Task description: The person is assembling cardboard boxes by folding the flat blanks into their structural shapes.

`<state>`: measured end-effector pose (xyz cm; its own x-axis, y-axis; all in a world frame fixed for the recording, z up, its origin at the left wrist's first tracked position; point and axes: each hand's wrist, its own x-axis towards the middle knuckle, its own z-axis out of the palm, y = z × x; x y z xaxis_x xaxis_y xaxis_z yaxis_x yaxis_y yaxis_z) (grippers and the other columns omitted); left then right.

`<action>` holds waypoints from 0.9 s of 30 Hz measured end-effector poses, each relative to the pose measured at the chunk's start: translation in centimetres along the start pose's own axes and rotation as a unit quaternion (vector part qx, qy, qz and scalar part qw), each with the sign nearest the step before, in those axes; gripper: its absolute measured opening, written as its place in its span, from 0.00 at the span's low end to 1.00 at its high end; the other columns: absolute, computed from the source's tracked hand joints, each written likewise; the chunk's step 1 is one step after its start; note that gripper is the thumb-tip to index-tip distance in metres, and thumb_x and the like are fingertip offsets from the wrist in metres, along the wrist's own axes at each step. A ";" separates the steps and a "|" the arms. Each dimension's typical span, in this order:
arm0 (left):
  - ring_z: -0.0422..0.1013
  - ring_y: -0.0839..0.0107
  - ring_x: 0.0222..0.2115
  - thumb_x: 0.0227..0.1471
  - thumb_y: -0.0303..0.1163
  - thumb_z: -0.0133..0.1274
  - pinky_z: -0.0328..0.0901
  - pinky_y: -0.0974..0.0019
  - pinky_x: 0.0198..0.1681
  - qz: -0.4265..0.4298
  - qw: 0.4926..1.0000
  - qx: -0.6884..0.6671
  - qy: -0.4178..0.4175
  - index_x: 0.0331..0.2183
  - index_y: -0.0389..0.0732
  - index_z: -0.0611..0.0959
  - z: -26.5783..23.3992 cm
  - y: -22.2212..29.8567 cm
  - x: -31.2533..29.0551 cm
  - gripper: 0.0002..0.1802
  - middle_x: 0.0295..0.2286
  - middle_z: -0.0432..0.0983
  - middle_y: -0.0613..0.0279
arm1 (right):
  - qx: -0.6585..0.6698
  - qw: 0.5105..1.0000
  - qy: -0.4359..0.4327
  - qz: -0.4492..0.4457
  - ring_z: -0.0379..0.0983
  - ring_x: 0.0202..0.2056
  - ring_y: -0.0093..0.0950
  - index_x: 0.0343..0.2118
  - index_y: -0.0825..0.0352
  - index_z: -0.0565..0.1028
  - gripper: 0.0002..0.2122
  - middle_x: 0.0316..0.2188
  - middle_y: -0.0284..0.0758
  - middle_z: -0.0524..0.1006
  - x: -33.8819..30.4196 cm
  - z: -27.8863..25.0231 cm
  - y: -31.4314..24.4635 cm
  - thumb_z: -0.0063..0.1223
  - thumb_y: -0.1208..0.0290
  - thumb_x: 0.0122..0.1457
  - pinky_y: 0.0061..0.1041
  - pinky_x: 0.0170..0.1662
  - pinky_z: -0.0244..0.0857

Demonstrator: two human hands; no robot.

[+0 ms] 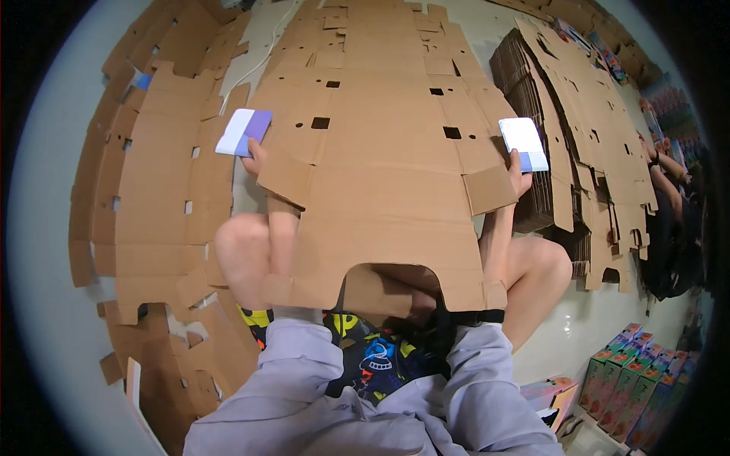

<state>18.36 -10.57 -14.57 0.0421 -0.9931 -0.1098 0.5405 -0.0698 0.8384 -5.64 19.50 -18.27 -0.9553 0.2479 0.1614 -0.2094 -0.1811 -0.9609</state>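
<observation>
A large flat brown cardboard box blank [388,190], with punched holes and a curved cutout at its near end, lies over my lap between my bent knees. Beside its left edge, my left hand [257,158] pinches a flat white and purple card [243,131], thumb on top. My right hand [520,178] grips a similar white and blue card [523,137] out past the right edge. Both forearms pass under the blank, partly hidden by its side flaps [489,190]. Whether the hands also touch the cardboard, I cannot tell.
More cardboard blanks [167,167] spread along the left floor. A thick stack of flattened blanks [525,144] stands on the right, with another person's arm [669,182] beyond it. Several colourful printed boxes [620,387] sit at lower right. A white cable [262,61] runs along the far left.
</observation>
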 end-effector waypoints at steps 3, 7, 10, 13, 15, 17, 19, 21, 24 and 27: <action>0.69 0.73 0.33 0.49 0.30 0.52 0.64 0.71 0.36 0.014 0.999 0.034 -0.003 0.41 0.30 0.74 0.3 -0.6 1.1 0.17 0.36 0.73 0.56 | -0.049 0.999 -0.006 0.010 0.70 0.38 0.27 0.43 0.79 0.68 0.18 0.39 0.40 0.73 -0.3 0.2 -0.4 0.55 0.74 0.50 0.25 0.43 0.63; 0.69 0.72 0.32 0.49 0.30 0.52 0.64 0.70 0.35 0.027 0.996 0.076 -0.023 0.40 0.30 0.75 1.1 -1.1 2.8 0.16 0.36 0.73 0.56 | -0.083 0.995 -0.050 0.008 0.68 0.41 0.28 0.45 0.77 0.66 0.21 0.40 0.40 0.72 -1.3 1.0 -1.5 0.57 0.72 0.49 0.26 0.45 0.61; 0.69 0.72 0.32 0.49 0.29 0.52 0.64 0.70 0.35 0.023 0.994 0.097 -0.036 0.39 0.30 0.75 0.5 -2.3 1.8 0.16 0.36 0.73 0.56 | -0.116 0.990 -0.071 -0.036 0.68 0.41 0.29 0.46 0.75 0.65 0.22 0.41 0.41 0.72 -0.4 -0.1 0.3 0.56 0.74 0.49 0.27 0.46 0.60; 0.70 0.72 0.31 0.49 0.29 0.52 0.64 0.70 0.34 0.026 0.991 0.121 -0.049 0.38 0.29 0.75 -0.1 -2.9 1.9 0.15 0.35 0.74 0.56 | -0.133 0.983 -0.095 -0.083 0.69 0.39 0.27 0.48 0.72 0.65 0.21 0.39 0.39 0.73 -1.2 0.4 0.0 0.53 0.77 0.48 0.26 0.45 0.61; 0.70 0.72 0.31 0.49 0.29 0.52 0.64 0.70 0.34 0.033 0.988 0.141 -0.056 0.38 0.29 0.75 -0.2 -3.0 2.5 0.15 0.35 0.74 0.56 | -0.159 0.976 -0.107 -0.104 0.69 0.38 0.26 0.48 0.70 0.66 0.21 0.38 0.37 0.73 -1.8 0.7 -0.8 0.52 0.77 0.48 0.25 0.44 0.61; 0.70 0.72 0.30 0.49 0.28 0.52 0.65 0.70 0.33 0.046 0.984 0.161 -0.064 0.38 0.29 0.76 -0.2 -2.7 3.2 0.14 0.35 0.74 0.56 | -0.127 0.976 -0.146 -0.105 0.70 0.34 0.22 0.47 0.66 0.69 0.20 0.35 0.35 0.76 -1.9 1.0 -1.3 0.49 0.79 0.47 0.22 0.41 0.62; 0.70 0.72 0.29 0.47 0.26 0.52 0.65 0.70 0.32 0.131 0.961 0.221 -0.107 0.37 0.30 0.77 -0.1 -2.6 3.1 0.13 0.34 0.74 0.56 | -0.132 0.975 -0.151 -0.091 0.70 0.34 0.20 0.45 0.66 0.71 0.19 0.34 0.34 0.76 -1.9 0.9 -1.4 0.49 0.80 0.46 0.20 0.40 0.62; 0.70 0.72 0.27 0.46 0.25 0.53 0.65 0.70 0.31 0.216 0.924 0.278 -0.148 0.37 0.31 0.78 0.3 -2.2 2.8 0.13 0.32 0.75 0.57 | -0.136 0.975 -0.156 -0.077 0.70 0.33 0.19 0.43 0.66 0.73 0.18 0.33 0.33 0.77 -2.2 1.0 -1.7 0.49 0.80 0.45 0.19 0.40 0.62; 0.71 0.70 0.33 0.39 0.15 0.51 0.65 0.70 0.38 0.225 0.892 0.315 -0.232 0.40 0.44 0.80 1.3 -2.1 1.6 0.23 0.33 0.75 0.59 | -0.155 0.967 -0.168 -0.115 0.72 0.36 0.22 0.39 0.65 0.76 0.18 0.34 0.35 0.77 -2.8 1.7 -2.0 0.47 0.83 0.41 0.18 0.42 0.62; 0.70 0.67 0.37 0.31 0.09 0.45 0.65 0.69 0.41 0.284 0.857 0.329 -0.276 0.37 0.44 0.82 1.4 -2.2 1.2 0.28 0.34 0.74 0.58 | -0.137 0.961 -0.196 -0.139 0.72 0.40 0.25 0.39 0.65 0.76 0.21 0.38 0.37 0.76 -2.8 1.6 -1.7 0.43 0.86 0.38 0.20 0.45 0.61</action>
<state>16.03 -11.72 -15.79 -0.3610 -0.7652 0.5330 -0.0339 0.5819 0.8125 -2.94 17.58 -16.75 -0.8867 -0.1361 0.4419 -0.4568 0.1108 -0.8826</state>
